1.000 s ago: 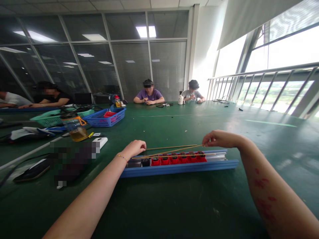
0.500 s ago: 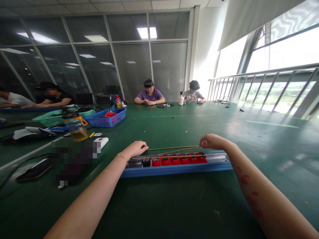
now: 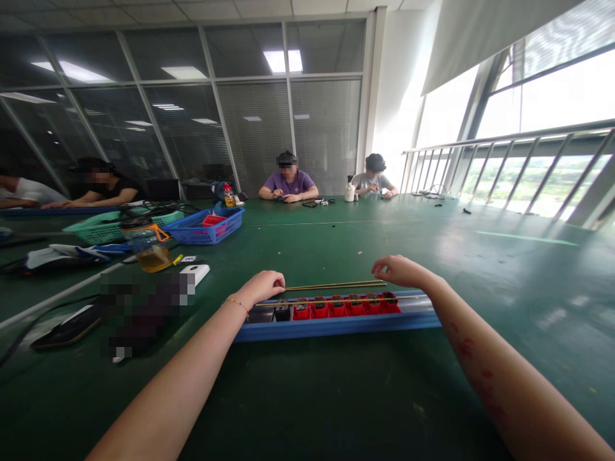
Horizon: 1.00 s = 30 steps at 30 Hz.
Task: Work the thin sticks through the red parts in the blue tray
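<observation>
A long blue tray (image 3: pixel 336 328) lies across the green table, with red cups (image 3: pixel 337 310) in a row and a black cup (image 3: pixel 282 311) at their left. One thin stick (image 3: pixel 269 304) rests lengthwise over the cups. Behind the tray, thin golden sticks (image 3: pixel 336 285) run between my hands. My left hand (image 3: pixel 266 285) is closed at their left end, its fingertips pressed together on a stick. At the right end, my right hand (image 3: pixel 396 270) hovers with its fingers bent and slightly apart, just above the stick ends.
To the left stand a jar with an orange handle (image 3: pixel 152 250), a blue basket (image 3: pixel 206 232), a green basket (image 3: pixel 98 229) and a black phone-like item (image 3: pixel 67 328). People (image 3: pixel 288 182) sit across the table. A railing runs along the right.
My right hand has moved slightly left and its fingers have opened. The slanting stick now lies close alongside the other behind the tray. My left hand has barely moved.
</observation>
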Each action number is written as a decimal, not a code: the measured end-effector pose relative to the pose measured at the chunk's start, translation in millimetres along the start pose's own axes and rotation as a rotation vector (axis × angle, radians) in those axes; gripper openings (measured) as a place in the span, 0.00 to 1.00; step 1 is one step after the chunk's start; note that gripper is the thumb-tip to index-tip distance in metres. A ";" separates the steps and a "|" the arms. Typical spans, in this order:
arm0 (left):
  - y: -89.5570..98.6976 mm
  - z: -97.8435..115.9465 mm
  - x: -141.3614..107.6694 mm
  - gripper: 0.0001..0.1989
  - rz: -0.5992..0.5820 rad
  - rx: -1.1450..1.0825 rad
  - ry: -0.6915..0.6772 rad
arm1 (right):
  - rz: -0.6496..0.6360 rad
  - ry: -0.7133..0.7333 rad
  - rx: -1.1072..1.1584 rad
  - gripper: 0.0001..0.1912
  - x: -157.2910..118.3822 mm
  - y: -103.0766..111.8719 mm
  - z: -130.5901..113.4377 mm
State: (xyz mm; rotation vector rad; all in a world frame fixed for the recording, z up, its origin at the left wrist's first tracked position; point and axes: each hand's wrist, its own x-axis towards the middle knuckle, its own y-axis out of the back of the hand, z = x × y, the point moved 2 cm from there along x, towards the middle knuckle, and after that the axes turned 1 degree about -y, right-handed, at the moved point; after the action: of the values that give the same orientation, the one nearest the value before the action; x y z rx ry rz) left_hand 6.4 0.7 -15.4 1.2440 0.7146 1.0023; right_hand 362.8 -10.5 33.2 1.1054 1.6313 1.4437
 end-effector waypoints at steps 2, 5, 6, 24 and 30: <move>0.2 0.3 -0.5 0.07 0.003 0.004 -0.005 | -0.081 0.045 0.073 0.15 -11.5 15.4 -3.2; 0.5 0.5 -1.2 0.07 0.006 0.009 -0.014 | -0.286 0.068 0.180 0.23 -29.8 31.8 -9.8; 0.6 0.5 -1.3 0.07 0.005 0.012 -0.016 | -0.342 0.062 0.196 0.24 -34.5 34.3 -11.5; 1.8 3.1 -1.6 0.08 -0.005 0.034 0.015 | -0.082 0.081 -0.033 0.14 -47.9 56.5 21.4; 2.4 4.0 -1.9 0.13 0.033 0.004 0.009 | -0.086 -0.009 -0.147 0.08 -25.0 28.8 21.2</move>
State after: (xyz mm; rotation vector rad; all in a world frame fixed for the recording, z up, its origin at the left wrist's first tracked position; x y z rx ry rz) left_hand 8.6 -2.7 -12.5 1.2590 0.7061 1.0342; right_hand 396.4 -24.0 57.4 0.9473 1.5216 1.4745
